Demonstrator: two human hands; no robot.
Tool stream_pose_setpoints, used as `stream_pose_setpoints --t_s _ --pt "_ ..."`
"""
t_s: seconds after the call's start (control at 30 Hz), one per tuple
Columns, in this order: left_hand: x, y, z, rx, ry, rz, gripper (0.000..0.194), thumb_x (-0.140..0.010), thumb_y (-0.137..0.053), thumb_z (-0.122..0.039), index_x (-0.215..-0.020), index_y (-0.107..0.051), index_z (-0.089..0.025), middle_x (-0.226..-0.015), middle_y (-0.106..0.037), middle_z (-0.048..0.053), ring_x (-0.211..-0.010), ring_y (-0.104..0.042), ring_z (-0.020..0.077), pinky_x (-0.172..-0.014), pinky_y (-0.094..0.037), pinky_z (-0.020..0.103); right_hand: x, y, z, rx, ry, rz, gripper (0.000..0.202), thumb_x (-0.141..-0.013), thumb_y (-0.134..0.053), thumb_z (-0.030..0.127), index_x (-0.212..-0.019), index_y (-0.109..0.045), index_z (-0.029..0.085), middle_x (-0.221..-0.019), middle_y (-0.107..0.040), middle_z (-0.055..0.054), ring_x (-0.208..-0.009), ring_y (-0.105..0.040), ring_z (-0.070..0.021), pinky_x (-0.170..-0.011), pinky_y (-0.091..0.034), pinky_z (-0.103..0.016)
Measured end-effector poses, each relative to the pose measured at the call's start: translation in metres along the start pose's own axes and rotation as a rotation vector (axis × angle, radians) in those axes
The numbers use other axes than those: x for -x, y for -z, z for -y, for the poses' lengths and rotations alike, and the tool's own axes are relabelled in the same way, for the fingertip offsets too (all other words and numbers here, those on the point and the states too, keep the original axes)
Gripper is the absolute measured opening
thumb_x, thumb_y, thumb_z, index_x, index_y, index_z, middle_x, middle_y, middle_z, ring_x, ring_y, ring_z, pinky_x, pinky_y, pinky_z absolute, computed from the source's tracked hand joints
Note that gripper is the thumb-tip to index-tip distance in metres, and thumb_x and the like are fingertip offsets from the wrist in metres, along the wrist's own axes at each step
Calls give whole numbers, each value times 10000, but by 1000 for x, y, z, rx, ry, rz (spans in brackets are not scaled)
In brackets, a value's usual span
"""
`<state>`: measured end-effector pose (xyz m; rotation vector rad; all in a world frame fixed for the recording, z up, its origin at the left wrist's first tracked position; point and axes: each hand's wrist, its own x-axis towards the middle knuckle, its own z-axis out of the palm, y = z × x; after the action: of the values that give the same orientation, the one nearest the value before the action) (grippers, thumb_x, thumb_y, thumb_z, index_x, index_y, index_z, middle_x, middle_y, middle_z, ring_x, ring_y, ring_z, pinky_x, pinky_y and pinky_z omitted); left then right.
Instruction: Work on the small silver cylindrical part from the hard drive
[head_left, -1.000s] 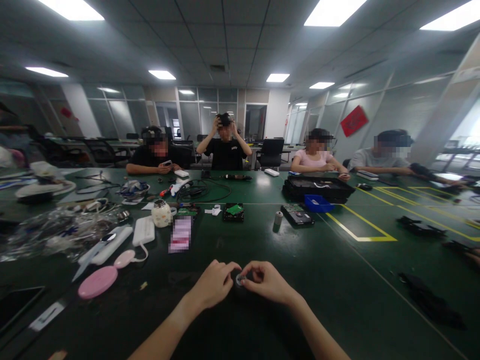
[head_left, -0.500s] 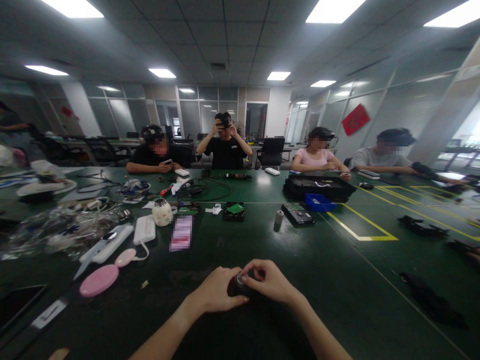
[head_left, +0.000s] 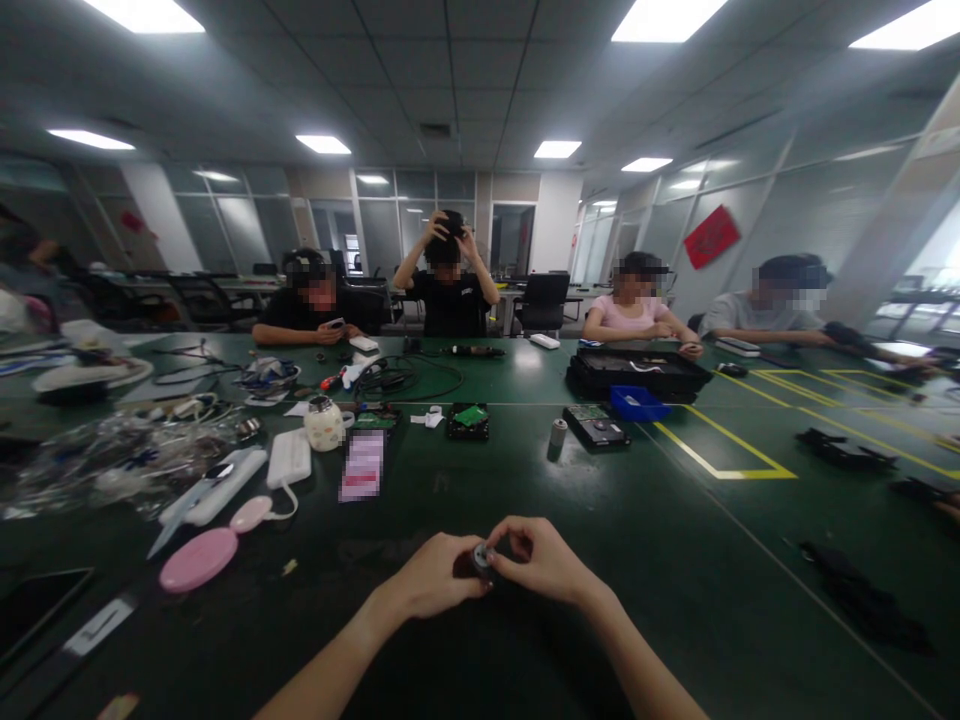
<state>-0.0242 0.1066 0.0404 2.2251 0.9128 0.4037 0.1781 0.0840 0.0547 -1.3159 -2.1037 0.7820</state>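
Note:
A small dark cylindrical object with a grey metal end (head_left: 481, 556) is between my hands, low in the middle of the head view. My left hand (head_left: 435, 578) wraps round its side, thumb and fingers on it. Thumb and index finger of my right hand (head_left: 536, 560) are pinched at the right edge of its top. Whether a tiny part sits in that pinch is too small to tell. Beyond them, a silver cylinder (head_left: 558, 433) stands upright on the green table (head_left: 465, 490), beside an open hard drive (head_left: 598, 427).
Across the table sit several people. Further drives (head_left: 468, 421), a blue tray (head_left: 639, 404) and a black case (head_left: 637, 375) lie ahead. At left are a round jar (head_left: 324, 424), a pink disc (head_left: 199, 560), white power banks and plastic bags. Black straps (head_left: 862, 597) lie at right.
My left thumb has shifted slightly up along the cylinder, and its grey end shows a little more. Across the table, one person's hands have moved up onto their headgear, head now lowered.

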Motion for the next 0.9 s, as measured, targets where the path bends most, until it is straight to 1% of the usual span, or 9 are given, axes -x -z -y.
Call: stream_pose_setpoints --t_s 0.1,0.2,0.3,0.43,0.63,0.9 --pt "0 -1 0 13 6 -4 162 -824 -618 -263 -953 -672 -181 -893 -705 -6 -797 -638 190 -699 -436 230 0 -1 0 44 -2 -17 155 -792 -642 260 -906 -698 172 -580 -385 78 -535 -390 -102 -527 -300 -217" --pt "0 0 -1 3 6 -12 156 -830 -620 -278 -941 -672 -182 -882 -707 -4 -792 -636 191 -700 -436 230 0 -3 3 99 -5 -47 143 -766 -655 241 -888 -693 177 -574 -400 82 -547 -414 -105 -614 -343 -241" --pt "-1 0 -1 -18 3 -19 153 -826 -636 -299 -920 -674 -184 -886 -713 4 -793 -642 197 -711 -439 233 0 -4 7 148 -9 -68 136 -741 -665 227 -868 -690 184 -587 -430 78 -575 -441 -113 -688 -358 -267" --pt "-2 -2 0 -48 -4 -29 138 -814 -657 -293 -894 -680 -184 -882 -717 10 -782 -649 201 -718 -441 237 1 -3 11 185 -11 -73 125 -739 -656 222 -856 -688 192 -586 -442 72 -588 -452 -122 -688 -358 -267" --pt "-1 -3 0 -91 -16 -52 155 -809 -667 -323 -885 -686 -189 -859 -718 6 -791 -649 211 -731 -440 251 1 0 11 197 11 -71 114 -785 -633 262 -856 -678 185 -619 -473 57 -613 -478 -128 -689 -361 -263" --pt "-1 -2 0 -128 -47 -64 104 -810 -665 -288 -848 -687 -193 -848 -721 -2 -772 -656 195 -716 -428 237 2 -1 7 211 45 -70 137 -753 -651 239 -879 -673 189 -609 -474 64 -596 -477 -122 -694 -362 -263"
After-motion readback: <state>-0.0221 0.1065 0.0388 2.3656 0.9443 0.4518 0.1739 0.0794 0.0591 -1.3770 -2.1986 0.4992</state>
